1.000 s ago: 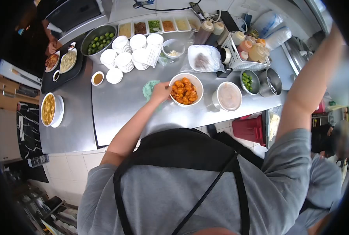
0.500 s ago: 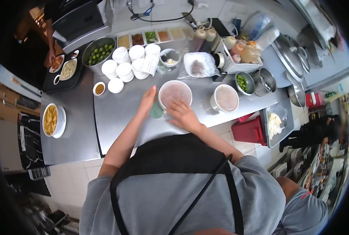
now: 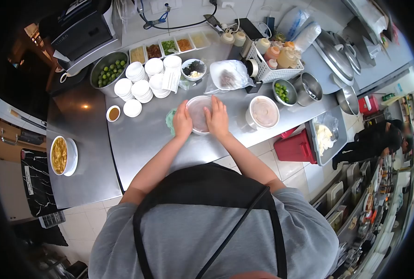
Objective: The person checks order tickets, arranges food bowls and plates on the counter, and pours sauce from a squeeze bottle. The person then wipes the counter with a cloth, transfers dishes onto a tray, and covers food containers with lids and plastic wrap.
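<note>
A round, pale plastic tub (image 3: 198, 111) with a translucent lid stands on the steel counter before me; something pinkish-brown shows through. My left hand (image 3: 183, 122) cups its left rim, fingers together. On the opposite side my right hand (image 3: 217, 118) grips the right rim, the thumb resting over the lid. The undersides of both hands are hidden. A green cloth (image 3: 170, 120) lies against the tub's left, partly behind my left hand. To the right stands a second lidded tub (image 3: 265, 113), untouched.
Stacked white lids or cups (image 3: 141, 88), a sauce cup (image 3: 113, 113) and a pot of limes (image 3: 109, 73) are at left. A bowl of yellow food (image 3: 59, 155) stands farther left. Bottles fill a white basket (image 3: 277, 72). A red bin (image 3: 293, 148) stands below the edge.
My left hand has moved onto the tub's left rim; my right has shifted from the lid to the right rim. The black tray with plates and another person's hand have left the upper left.
</note>
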`<state>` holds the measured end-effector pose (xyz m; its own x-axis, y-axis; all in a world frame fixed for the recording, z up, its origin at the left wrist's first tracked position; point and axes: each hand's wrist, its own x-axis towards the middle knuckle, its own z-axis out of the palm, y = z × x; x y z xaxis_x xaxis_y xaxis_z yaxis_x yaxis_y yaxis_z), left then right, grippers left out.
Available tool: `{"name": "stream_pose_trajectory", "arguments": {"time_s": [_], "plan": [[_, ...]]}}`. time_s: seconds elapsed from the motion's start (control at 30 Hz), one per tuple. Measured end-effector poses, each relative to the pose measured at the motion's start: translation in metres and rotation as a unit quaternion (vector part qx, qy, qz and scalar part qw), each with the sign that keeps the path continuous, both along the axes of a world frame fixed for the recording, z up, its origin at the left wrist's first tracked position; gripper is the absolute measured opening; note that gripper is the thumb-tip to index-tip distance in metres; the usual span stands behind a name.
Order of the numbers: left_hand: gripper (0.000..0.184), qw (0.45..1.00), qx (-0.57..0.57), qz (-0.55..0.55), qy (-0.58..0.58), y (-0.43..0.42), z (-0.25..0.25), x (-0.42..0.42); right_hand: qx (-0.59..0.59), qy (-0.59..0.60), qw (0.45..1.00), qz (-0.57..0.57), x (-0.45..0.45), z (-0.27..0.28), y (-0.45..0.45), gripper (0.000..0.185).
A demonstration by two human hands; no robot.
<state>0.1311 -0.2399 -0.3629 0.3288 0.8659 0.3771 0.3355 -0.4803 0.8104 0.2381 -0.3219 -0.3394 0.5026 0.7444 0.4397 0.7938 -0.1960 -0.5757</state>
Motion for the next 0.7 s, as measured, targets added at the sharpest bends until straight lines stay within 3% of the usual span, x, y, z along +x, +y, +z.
{"name": "stream_pose_trajectory", "arguments": {"time_s": [0.1,0.4,0.5,0.57,0.7], "plan": [[0.027,0.995,-0.086,-0.017,0.052,0.004,0.0,-0.003,-0.043,-0.03,0.998,-0.026,-0.004,0.001,0.0,0.05],[0.028,0.998,-0.051,0.01,0.047,0.005,0.006,0.001,-0.032,-0.05,0.997,-0.039,0.003,0.002,0.006,0.044],[0.036,0.982,-0.093,-0.086,0.144,0.023,0.016,0.001,0.009,0.038,0.999,0.0,0.03,-0.018,0.01,0.036],[0.04,0.974,-0.112,-0.106,0.165,0.032,0.013,0.008,-0.088,0.164,0.981,-0.05,0.038,-0.026,0.012,0.038],[0.046,0.958,-0.193,-0.126,0.174,0.04,0.004,0.015,-0.039,0.241,0.967,-0.077,0.038,-0.035,0.009,0.044]]}}
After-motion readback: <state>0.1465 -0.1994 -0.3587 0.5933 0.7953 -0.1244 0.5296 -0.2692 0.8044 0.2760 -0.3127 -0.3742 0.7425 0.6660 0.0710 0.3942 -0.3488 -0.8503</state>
